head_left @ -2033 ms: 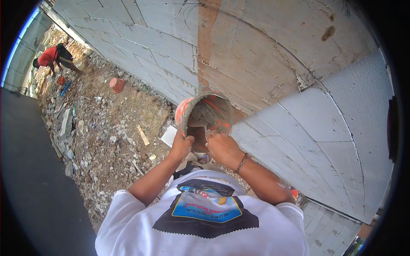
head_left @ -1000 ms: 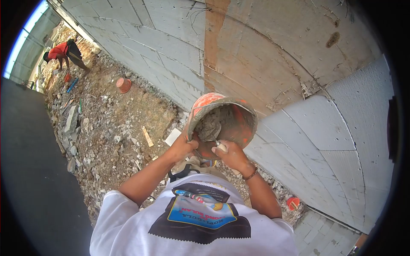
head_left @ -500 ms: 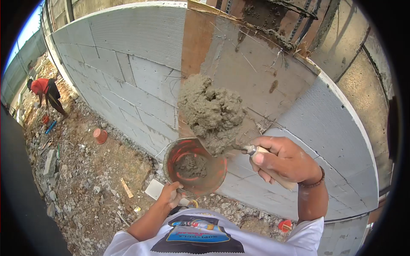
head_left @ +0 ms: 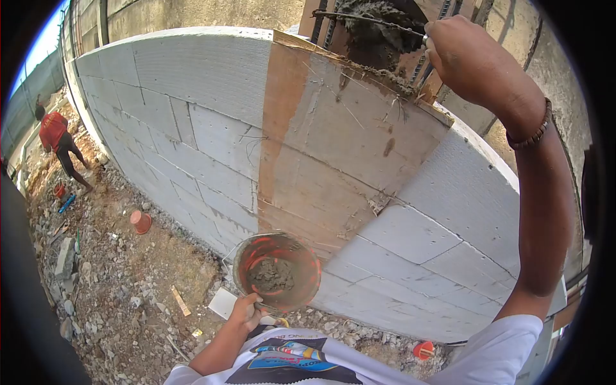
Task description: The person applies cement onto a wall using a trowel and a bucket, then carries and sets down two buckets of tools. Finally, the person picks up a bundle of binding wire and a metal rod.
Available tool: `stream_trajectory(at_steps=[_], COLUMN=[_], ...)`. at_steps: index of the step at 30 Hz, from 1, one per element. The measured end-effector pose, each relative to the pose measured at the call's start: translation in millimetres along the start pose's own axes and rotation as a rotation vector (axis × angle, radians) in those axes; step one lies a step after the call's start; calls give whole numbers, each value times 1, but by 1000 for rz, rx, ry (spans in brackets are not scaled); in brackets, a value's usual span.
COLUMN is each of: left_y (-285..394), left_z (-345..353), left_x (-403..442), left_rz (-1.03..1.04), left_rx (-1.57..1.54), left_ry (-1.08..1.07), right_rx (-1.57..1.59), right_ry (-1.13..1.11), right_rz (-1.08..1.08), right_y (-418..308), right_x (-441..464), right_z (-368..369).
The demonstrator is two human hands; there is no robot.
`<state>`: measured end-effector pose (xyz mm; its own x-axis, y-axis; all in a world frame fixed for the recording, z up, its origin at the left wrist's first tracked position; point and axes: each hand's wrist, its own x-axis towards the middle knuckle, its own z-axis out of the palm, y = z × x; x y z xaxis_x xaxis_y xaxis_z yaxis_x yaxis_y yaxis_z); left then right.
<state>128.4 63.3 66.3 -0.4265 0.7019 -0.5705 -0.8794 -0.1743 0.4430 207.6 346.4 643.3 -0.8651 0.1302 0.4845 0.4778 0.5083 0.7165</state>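
Note:
My left hand (head_left: pixel 246 311) is closed on the near rim of a bucket (head_left: pixel 308 292), which tilts against the wall. Grey wet mortar (head_left: pixel 271 276) sits at the bottom of it. At the top, my right hand (head_left: pixel 452 48) is raised and closed on the trowel, whose handle is mostly covered by the fingers. The trowel's blade is hard to make out above the column opening, where a dark lump of mortar (head_left: pixel 385 29) shows among upright steel bars (head_left: pixel 330 29). Below the opening stands a brown plywood form board (head_left: pixel 346 154), its top edge smeared with mortar.
Pale block walls (head_left: pixel 212 128) run along both sides of the board. A person in a red top (head_left: pixel 54 131) stands on the rubble at far left. An upturned orange bucket (head_left: pixel 140 222), a wood offcut (head_left: pixel 181 301) and a red container (head_left: pixel 423 350) lie on the ground.
My right hand has risen from above the bucket to the column opening, taking the mortar-loaded trowel with it. My left hand keeps hold of the bucket. The distant person has straightened up.

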Motion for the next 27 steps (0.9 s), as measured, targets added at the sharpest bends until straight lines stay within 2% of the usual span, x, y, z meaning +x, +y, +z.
stream_trajectory(at_steps=[1,2,4,5,7,9,11,12,14,16,19,21,23,24,26,27], left_y=[2,3,3,3,4,5,12,10,7,13,12,8,18,20,23,21], left_z=[2,1,-4,-7,-6,-2,2,-2,-8,-5,6,12,30,24,8,4], left_x=[-1,-4,-4,-4,-6,-12,-16,-11,-10,-9,-14,-14,-18,-12,-4,-6], left_rz=[14,12,-18,-46,-43,13,1,4,-1,-50,35,64,151,141,213,203], left_rx=[5,42,55,67,70,84,144,157,174,303,475,582,697,713,733,749], left_ry=[21,29,38,35,47,45,60,78,122,101,78,98,85,86,41,43], right_rx=[-42,-33,-116,-102,168,796,1120,1258,1472,1558,1596,1580,1419,1429,1441,1456], right_ry=[-148,-152,-79,-91,360,0,-93,-302,-881,-1132,-1037,-1003,-662,-666,-881,-884], right_rz=[-23,-27,287,277,-40,380,154,-54,-149,-143,123,215,200,217,-198,-184], right_y=[-10,-31,-75,-48,28,-40,-94,-118,-188,-268,-376,-417,-443,-439,-416,-408], right_x=[2,-2,-12,-21,-43,-85,-123,-140,-192,-253,-317,-316,-309,-308,-297,-297], right_z=[-17,-40,-78,-57,3,-22,-13,4,66,132,205,190,158,151,129,129])
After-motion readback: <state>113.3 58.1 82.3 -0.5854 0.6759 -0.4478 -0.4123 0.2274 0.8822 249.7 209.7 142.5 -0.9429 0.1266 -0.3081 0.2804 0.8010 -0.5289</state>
